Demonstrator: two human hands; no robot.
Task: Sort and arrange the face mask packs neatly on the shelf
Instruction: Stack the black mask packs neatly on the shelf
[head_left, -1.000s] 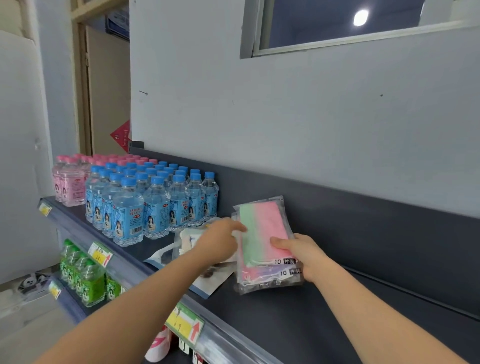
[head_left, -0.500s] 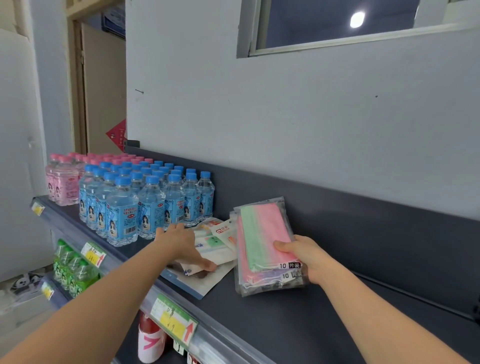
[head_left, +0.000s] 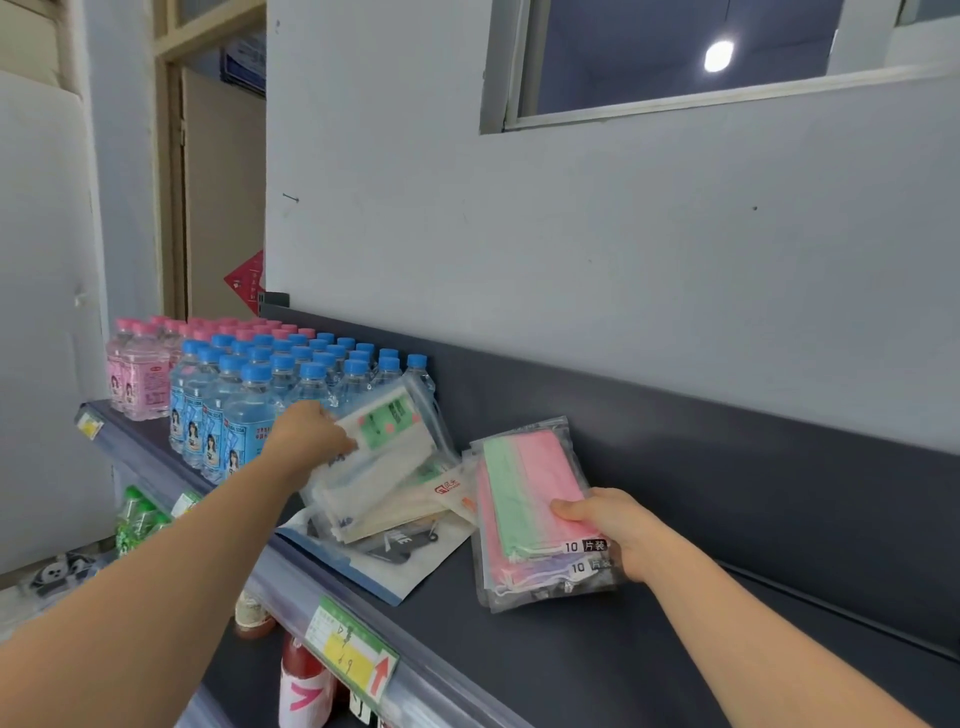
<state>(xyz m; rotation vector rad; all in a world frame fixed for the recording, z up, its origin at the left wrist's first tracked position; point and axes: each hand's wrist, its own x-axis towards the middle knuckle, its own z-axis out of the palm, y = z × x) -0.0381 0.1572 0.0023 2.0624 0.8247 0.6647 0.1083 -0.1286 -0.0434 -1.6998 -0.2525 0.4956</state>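
A stack of clear packs with pink and green masks leans against the dark back panel of the shelf. My right hand grips its lower right edge, thumb on the top pack. My left hand grips the left edge of a bundle of white mask packs, the top one bearing a green label, and holds it tilted up off the shelf. Under that bundle lie a white pack with red print and a flat blue-edged pack.
Blue-capped water bottles stand in rows just left of the packs, with pink bottles beyond them. Price tags line the shelf's front rail. Green bottles and red-labelled bottles sit on the lower shelf.
My left hand went from the colourful stack down to the white packs, gripped them and lifted them up toward the bottles. My right hand stayed on the pink and green stack.
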